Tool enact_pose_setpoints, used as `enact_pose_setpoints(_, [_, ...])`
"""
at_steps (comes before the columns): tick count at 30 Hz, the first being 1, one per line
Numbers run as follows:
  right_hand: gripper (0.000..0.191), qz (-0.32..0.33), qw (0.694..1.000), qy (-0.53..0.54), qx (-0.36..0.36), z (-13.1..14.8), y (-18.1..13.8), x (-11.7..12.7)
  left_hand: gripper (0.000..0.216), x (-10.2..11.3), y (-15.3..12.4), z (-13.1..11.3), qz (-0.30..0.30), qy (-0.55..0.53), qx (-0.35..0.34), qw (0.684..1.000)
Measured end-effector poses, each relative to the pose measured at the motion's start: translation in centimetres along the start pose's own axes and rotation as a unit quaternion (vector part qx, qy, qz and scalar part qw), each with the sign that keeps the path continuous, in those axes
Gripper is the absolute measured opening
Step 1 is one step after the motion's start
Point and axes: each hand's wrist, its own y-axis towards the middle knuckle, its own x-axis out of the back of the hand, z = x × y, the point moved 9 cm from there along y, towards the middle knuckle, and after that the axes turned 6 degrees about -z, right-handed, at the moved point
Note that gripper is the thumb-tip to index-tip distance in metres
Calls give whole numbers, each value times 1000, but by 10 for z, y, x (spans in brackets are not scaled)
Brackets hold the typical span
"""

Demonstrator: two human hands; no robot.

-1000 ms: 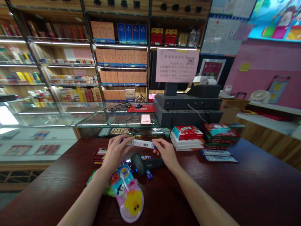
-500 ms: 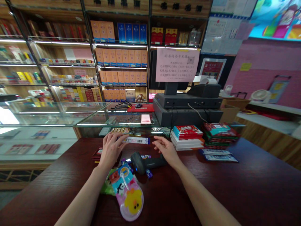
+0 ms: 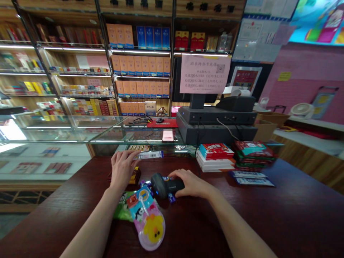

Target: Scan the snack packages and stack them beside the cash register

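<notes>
Spreading across the foreground is the dark wooden counter [image 3: 282, 218], with a glass case [image 3: 80, 134] butted against its far edge and stocked shelves [image 3: 139, 71] behind that. Big item next: the black till [image 3: 215, 125] at the back right, a pink notice [image 3: 205, 73] hanging on its screen. Just in front of it sit two stacks of packets [image 3: 215, 156], red and white beside dark red and green.

Now the hands, set apart, one each side of the clutter. The right hand [image 3: 192, 182] lies palm down over the handle of the scanner [image 3: 163, 184], fingers draped on it; whether they have closed round it I cannot tell. The scanner lies on its side, long axis running left to right, head pointing toward the left hand. So the right is plainly the nearer one.

The left hand [image 3: 123, 166] is flat and open, fingertips touching the end of a slim barcode strip [image 3: 149, 155] at the counter's far edge, lying crosswise. Under its palm, a small dark packet [image 3: 134, 175]. Nearest the camera, a duck pouch [image 3: 149, 222] overlaps a green wrapper [image 3: 122, 211].
</notes>
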Motion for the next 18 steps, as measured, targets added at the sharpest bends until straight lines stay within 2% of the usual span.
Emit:
enact_pose_setpoints(5, [65, 36, 999, -39, 4, -4, 2, -15, 30, -1, 0, 4, 17, 38, 14, 999])
enact_pose_setpoints(9, [67, 31, 999, -23, 32, 3, 3, -18, 31, -1, -1, 5, 14, 50, 10, 999])
enact_pose_setpoints(13, [66, 3, 999, -8, 37, 7, 3, -11, 30, 0, -1, 6, 9, 53, 10, 999])
enact_pose_setpoints(18, [62, -68, 997, 20, 41, 9, 6, 6, 31, 1, -1, 5, 7, 62, 7, 998])
